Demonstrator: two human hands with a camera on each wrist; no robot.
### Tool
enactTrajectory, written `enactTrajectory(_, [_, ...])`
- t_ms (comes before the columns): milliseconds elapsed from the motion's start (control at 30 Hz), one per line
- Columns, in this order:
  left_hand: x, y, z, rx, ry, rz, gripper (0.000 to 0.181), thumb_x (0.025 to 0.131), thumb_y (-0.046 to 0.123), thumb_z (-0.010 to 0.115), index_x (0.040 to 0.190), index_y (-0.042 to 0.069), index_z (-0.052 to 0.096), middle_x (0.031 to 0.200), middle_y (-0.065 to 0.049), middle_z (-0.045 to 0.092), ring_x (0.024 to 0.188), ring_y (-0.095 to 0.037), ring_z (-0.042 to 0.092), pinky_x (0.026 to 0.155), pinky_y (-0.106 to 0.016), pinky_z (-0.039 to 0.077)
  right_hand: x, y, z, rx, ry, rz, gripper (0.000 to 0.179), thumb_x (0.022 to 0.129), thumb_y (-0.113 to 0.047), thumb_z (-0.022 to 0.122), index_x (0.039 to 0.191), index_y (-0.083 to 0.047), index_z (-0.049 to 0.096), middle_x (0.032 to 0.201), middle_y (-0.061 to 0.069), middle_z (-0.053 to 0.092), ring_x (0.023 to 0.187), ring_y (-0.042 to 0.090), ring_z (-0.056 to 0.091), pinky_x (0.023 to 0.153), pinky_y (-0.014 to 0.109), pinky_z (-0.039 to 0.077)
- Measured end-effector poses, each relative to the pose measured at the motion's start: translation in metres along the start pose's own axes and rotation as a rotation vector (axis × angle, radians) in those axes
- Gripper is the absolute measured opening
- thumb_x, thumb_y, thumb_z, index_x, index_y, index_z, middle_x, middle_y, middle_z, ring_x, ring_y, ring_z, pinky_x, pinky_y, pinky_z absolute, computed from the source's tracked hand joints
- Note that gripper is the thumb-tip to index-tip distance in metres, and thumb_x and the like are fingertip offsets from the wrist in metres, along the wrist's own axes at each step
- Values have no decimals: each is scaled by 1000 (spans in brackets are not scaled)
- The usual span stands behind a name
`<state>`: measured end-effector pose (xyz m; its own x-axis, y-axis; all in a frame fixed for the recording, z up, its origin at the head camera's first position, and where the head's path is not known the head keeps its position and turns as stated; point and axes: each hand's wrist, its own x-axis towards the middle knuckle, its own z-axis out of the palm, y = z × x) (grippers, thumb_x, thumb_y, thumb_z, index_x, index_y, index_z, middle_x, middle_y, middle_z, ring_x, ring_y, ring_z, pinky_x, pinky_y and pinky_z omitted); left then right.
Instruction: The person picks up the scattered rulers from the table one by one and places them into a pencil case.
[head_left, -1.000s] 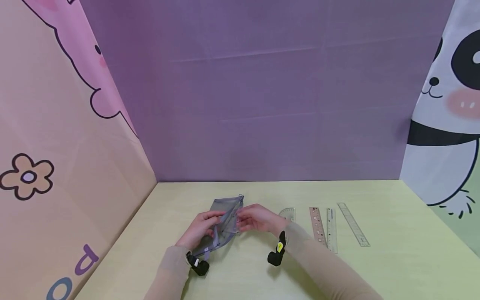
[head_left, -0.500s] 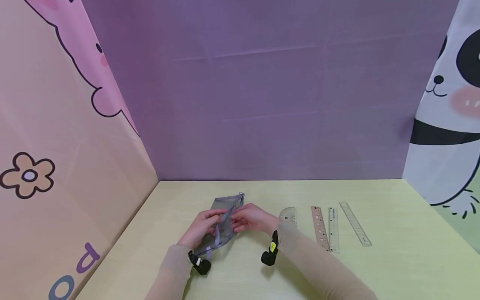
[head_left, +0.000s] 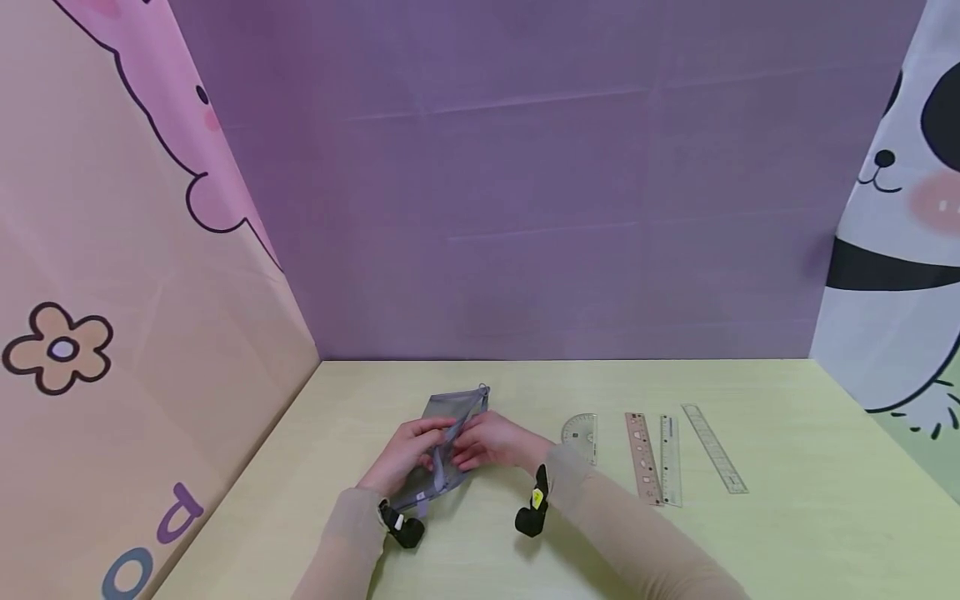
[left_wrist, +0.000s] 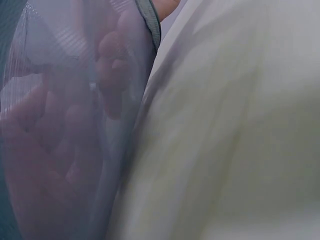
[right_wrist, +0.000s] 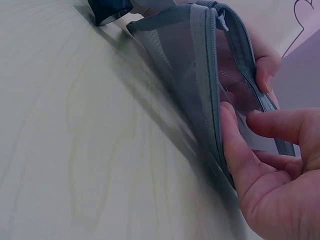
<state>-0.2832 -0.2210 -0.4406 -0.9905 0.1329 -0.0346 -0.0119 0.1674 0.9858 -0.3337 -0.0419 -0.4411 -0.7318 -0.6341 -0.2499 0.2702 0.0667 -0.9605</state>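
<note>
**Moved the right hand (head_left: 497, 440) leftward over the last second, into the mouth of the pouch (right_wrist: 182, 75)**

Brought it from the pouch's right side to overlap the zipped edge, nearer the left hand (head_left: 402, 454). Grips the sheer grey pouch with the left hand, one digit bent over the rim opposite the right fingertips. Holds the pouch tilted between both hands, with the zip tape (right_wrist: 211, 65) spread into a gap facing the right hand. Reaches bent right fingers (right_wrist: 237, 150) into that gap, tips slightly parted. Cannot tell whether pinching anything there. Visible at the upper end of the gap, apart from the right fingertips: a zip pull (right_wrist: 221, 21). Visible through the fabric from the left wrist: blurred fingers, impossible to assign to either hand.

Seen right of the grip, flat on the pale table (head_left: 795, 442): nearest, a clear protractor (head_left: 579, 432); next, a pink ruler (head_left: 643, 458) beside a clear ruler (head_left: 671, 460), closest at the lower ends; farthest, a slanting clear strip (head_left: 714, 448). Worn just behind the gripping hands: black wrist cameras (head_left: 531, 518) and beige sleeves (head_left: 645, 525). Hung well beyond the grip: a purple backdrop (head_left: 487, 183). Printed far off to its right: a panda (head_left: 900, 208).
</note>
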Motion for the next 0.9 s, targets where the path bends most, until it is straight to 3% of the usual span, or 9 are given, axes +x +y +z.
enactTrajectory(133, [-1,-1,0,-5,4,-2,37,92,10,56,127,-1,62,115,-6,64,65,-10,46,54,-22,43,-1,0,2,-12,-37,-9,17,91,4,53,103,13,61,75,13,65,65,18,64,68,33,56])
enactTrajectory(300, [-1,-2,0,-4,6,-5,37,92,10,56,127,-1,62,113,-6,65,66,-10,47,54,-23,43,-1,2,3,-30,-44,-10,17,90,6,52,104,13,61,74,12,65,64,16,64,67,33,56])
enactTrajectory(667, [-2,1,1,17,26,9,37,89,10,56,124,0,64,112,-6,65,71,-12,48,55,-23,43,0,4,10,-93,26,-32,15,88,7,56,100,12,64,67,10,62,58,14,61,60,30,56])
enactTrajectory(900, [-1,0,2,7,24,5,36,89,9,56,124,-1,64,108,-5,66,71,-12,49,55,-23,43,2,6,12,-226,137,-84,7,83,5,63,85,9,68,64,9,62,52,15,60,56,32,56])
